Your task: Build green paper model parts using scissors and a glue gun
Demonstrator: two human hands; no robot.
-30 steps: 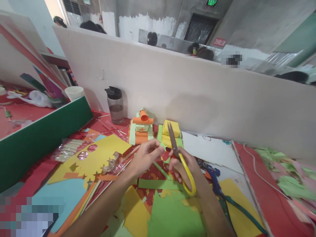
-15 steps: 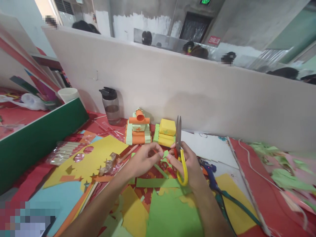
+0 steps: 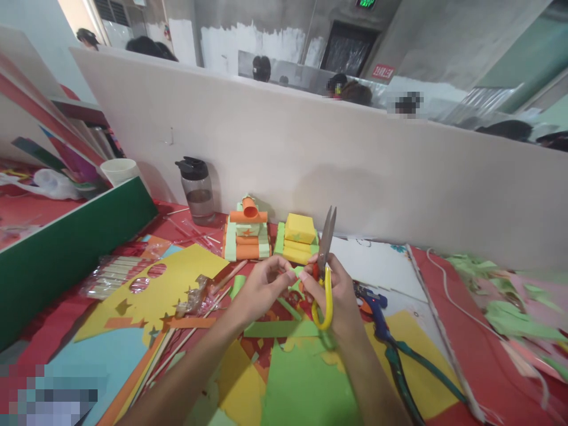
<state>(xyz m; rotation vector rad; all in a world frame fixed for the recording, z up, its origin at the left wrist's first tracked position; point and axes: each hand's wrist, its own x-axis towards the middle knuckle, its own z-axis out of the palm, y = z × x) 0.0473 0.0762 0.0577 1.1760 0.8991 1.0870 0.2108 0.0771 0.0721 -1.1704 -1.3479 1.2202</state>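
Note:
My left hand [image 3: 266, 287] pinches a small light-green paper piece [image 3: 298, 272] between thumb and fingertips. Opposite it, the thumb and fingers of my right hand [image 3: 341, 296] close on the same piece. Scissors [image 3: 327, 236] with yellow handles also rest in my right hand, their blades pointing up and slightly parted. Just behind my hands stand a yellow-and-green paper model [image 3: 300, 231] and an orange-and-pale-green paper model [image 3: 247, 231]. Below lie a green strip [image 3: 281, 329] and a large green sheet [image 3: 306, 384]. My fingers partly hide the small piece.
A water bottle [image 3: 197, 192] stands by the white partition [image 3: 266, 142]. Yellow sheet with cutouts [image 3: 186, 266] and wrapped sticks [image 3: 118, 275] lie left, beside a green divider [image 3: 75, 254]. At right are a blue-and-green long-handled tool [image 3: 390, 340] and paper scraps [image 3: 510, 296].
The scissors have tilted, their tips swinging slightly right. Both hands have drawn a little closer around the small green piece, and less of it shows. The whole view has shifted slightly.

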